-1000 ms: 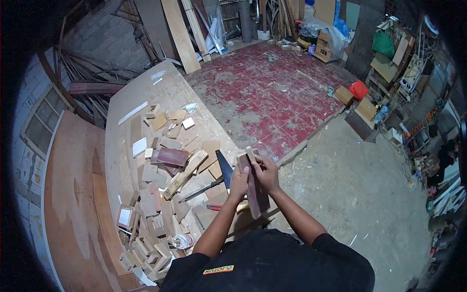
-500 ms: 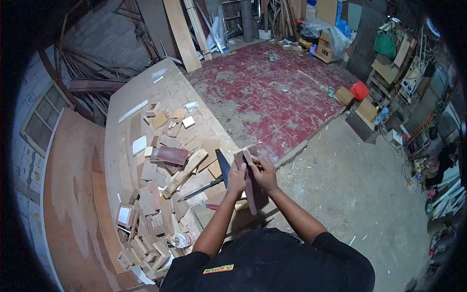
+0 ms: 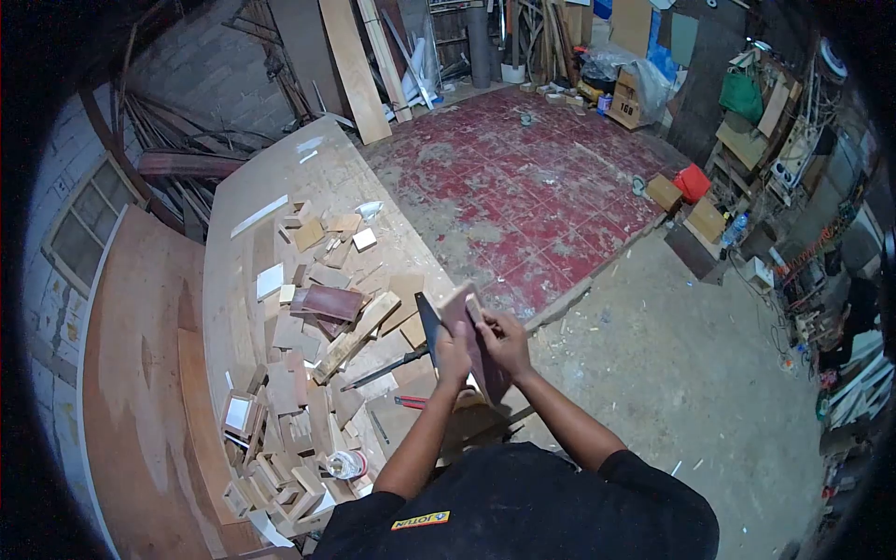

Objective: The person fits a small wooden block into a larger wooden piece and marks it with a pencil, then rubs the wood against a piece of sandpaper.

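Observation:
My left hand (image 3: 454, 358) and my right hand (image 3: 505, 345) grip a reddish-brown wooden piece (image 3: 483, 369) in front of my body, above the table's near right edge. It is made of flat boards, with a pale wooden edge showing at the top. My left thumb presses on its left face, and the right fingers wrap its right side. Just left of the hands, a dark saw-like blade (image 3: 428, 319) rests on the bench. A long black tool (image 3: 385, 369) lies beside it, with a red-handled tool (image 3: 411, 402) nearer to me.
Wood offcuts cover much of the worktable (image 3: 327, 177), among them a dark red block (image 3: 329, 301) and small wooden frames (image 3: 280, 485). A white jar (image 3: 347, 465) stands near my left arm. Beyond lies a red tiled floor (image 3: 513, 177); cartons (image 3: 624, 103) and clutter line the walls.
The wooden piece has turned slightly in my hands, so its left face shows more broadly. Both hands keep their hold. The whole view has shifted a little.

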Available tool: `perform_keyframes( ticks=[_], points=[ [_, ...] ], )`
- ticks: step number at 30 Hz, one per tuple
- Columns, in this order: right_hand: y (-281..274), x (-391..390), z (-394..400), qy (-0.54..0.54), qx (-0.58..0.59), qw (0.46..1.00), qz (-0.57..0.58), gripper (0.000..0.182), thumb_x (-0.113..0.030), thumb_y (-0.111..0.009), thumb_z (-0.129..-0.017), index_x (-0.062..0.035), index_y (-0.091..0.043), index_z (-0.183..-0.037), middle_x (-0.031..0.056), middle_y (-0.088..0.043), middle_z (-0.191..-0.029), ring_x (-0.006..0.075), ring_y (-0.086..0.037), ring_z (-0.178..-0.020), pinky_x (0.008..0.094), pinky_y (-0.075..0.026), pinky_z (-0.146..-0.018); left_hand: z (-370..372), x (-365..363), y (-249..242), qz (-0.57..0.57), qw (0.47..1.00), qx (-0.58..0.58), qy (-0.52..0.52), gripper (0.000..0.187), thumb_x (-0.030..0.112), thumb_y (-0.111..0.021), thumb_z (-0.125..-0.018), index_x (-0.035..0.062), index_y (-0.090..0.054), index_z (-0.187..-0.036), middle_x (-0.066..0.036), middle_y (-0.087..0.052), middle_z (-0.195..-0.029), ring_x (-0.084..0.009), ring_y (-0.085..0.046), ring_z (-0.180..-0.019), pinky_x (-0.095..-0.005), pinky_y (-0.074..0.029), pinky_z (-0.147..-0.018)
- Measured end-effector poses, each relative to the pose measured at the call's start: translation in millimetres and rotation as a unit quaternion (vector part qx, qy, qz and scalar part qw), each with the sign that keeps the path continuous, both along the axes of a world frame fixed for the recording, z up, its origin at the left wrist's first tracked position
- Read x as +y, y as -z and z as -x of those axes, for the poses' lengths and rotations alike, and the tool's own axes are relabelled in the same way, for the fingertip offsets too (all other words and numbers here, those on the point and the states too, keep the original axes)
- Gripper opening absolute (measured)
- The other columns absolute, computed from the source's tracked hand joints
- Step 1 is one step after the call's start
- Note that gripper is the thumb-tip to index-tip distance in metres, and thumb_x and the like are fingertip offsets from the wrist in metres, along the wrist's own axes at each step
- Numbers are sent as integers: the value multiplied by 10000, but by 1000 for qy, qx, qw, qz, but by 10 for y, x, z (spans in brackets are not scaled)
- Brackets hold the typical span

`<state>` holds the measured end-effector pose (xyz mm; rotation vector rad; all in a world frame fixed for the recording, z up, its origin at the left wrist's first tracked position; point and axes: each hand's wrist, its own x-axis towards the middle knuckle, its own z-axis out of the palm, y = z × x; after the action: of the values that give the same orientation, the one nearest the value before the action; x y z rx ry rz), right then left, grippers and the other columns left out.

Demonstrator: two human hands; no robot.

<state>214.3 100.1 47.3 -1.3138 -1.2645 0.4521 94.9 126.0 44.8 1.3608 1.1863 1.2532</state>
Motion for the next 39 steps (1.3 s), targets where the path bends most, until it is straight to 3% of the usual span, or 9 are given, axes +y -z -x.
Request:
perform_keyframes(
  ticks=[4, 7, 10, 25, 27, 29, 30, 35, 39],
  points=[
    [-55, 131, -143, 19, -9, 1000, -1, 269, -105, -711, -831, -28, -671, -1086, 148, -659, -937, 219, -664, -843, 305, -530, -716, -113, -82, 109, 17, 992, -109, 65, 381, 307, -474, -994, -31, -533, -1159, -160, -614, -1073, -236, -579, -986, -380, -445, -876],
    [71, 19, -94, 9, -61, 998, -3, 277, -113, -723, -809, -26, -662, -1066, 144, -647, -915, 254, -654, -817, 337, -525, -724, -30, 27, 86, 28, 998, 40, -40, 374, 300, -475, -995, -45, -531, -1128, -157, -611, -1056, -229, -572, -973, -382, -437, -880],
    [117, -159, -49, 14, -53, 996, 70, 319, -142, -752, -777, -31, -660, -1061, 144, -632, -886, 281, -634, -768, 352, -509, -691, 10, 157, -50, 1, 994, -82, -65, 367, 299, -474, -998, -30, -505, -1158, -125, -598, -1091, -200, -570, -970, -342, -451, -878],
    [206, -271, -68, 32, -195, 980, -16, 312, -174, -738, -789, -22, -680, -1055, 149, -652, -864, 272, -637, -742, 352, -496, -661, -46, 73, 136, -11, 998, -23, -61, 403, 313, -484, -989, -44, -502, -1176, -124, -608, -1048, -211, -574, -943, -355, -459, -854],
    [123, -260, -60, 6, -68, 982, 174, 342, -197, -759, -780, -25, -679, -1064, 131, -656, -822, 226, -623, -684, 338, -489, -641, -33, 41, 104, -15, 998, -1, -62, 394, 311, -484, -989, -41, -508, -1164, -120, -611, -1031, -213, -576, -936, -356, -459, -850],
    [96, -165, -62, 5, -42, 994, 104, 354, -205, -767, -776, -31, -680, -1073, 125, -653, -798, 207, -616, -674, 331, -488, -639, -44, -11, 80, 1, 999, 44, -31, 389, 319, -494, -985, -36, -520, -1141, -127, -616, -1018, -213, -575, -932, -355, -457, -845],
    [97, -114, -64, 4, -17, 999, 35, 367, -214, -774, -772, -38, -682, -1081, 120, -651, -773, 187, -610, -663, 324, -486, -636, -102, -111, -85, -3, 1000, -10, -22, 438, 352, -488, -981, -67, -525, -1107, -208, -606, -1024, -305, -578, -948, -412, -437, -864],
    [173, -79, -32, 2, -64, 998, -27, 276, -115, -687, -843, -33, -677, -1107, 147, -635, -858, 264, -619, -756, 332, -477, -664, -71, 7, 56, 2, 999, -29, -38, 410, 347, -493, -983, -54, -525, -1063, -163, -593, -964, -237, -557, -911, -387, -438, -842],
    [177, -208, -4, -24, -81, 996, 19, 303, -105, -687, -844, -57, -676, -1142, 135, -619, -831, 234, -598, -708, 327, -465, -639, 27, 144, -21, -13, 995, -65, -72, 383, 332, -505, -982, -50, -537, -995, -135, -573, -924, -203, -529, -880, -366, -436, -822]
  ],
)
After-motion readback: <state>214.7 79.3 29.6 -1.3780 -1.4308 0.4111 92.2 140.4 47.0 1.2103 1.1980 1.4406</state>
